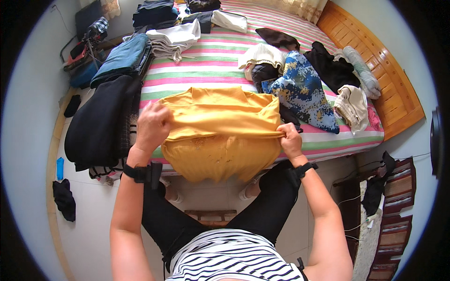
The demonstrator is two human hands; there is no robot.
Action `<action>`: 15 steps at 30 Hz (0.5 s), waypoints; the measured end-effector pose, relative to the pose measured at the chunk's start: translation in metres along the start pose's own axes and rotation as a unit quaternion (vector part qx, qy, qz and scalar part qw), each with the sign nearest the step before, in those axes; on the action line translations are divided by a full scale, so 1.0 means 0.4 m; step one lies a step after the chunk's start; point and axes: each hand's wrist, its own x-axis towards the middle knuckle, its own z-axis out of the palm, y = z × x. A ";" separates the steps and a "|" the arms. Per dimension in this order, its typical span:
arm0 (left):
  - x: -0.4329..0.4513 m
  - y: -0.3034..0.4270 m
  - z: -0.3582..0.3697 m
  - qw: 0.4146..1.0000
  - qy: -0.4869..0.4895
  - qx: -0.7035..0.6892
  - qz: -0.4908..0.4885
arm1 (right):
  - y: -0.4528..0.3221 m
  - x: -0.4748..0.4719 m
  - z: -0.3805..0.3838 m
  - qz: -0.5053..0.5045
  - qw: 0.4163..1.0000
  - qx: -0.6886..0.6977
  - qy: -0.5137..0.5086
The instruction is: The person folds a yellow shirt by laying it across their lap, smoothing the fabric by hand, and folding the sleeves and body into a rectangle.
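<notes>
A yellow garment (225, 116) lies partly folded at the near edge of a striped bed (197, 73). Its lower part hangs over that edge above my knees and bears a small decoration. My right hand (291, 140) is closed around the right end of the fold. At the garment's left side, my left hand (153, 123) is bunched on the cloth and slightly blurred; its fingertips are partly hidden. Both wrists wear black straps.
Folded black trousers (102, 123), blue jeans (123, 58) and white clothes (175, 40) line the bed's left side. A camouflage garment (302, 91) and a black garment (330, 66) lie loosely at right, before the wooden headboard (376, 63). Dark cloth (64, 200) is on the floor.
</notes>
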 end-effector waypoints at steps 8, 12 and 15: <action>-0.101 -0.056 0.051 0.967 -0.138 -0.019 -0.213 | -0.040 0.052 -0.059 -0.052 0.996 -0.054 -0.053; -0.109 -0.053 0.069 0.968 -0.143 -0.002 -0.207 | -0.081 0.120 -0.042 -0.075 0.997 -0.012 -0.025; -0.108 -0.042 0.058 0.970 -0.125 -0.026 -0.207 | -0.066 0.170 -0.013 -0.118 0.989 -0.077 -0.033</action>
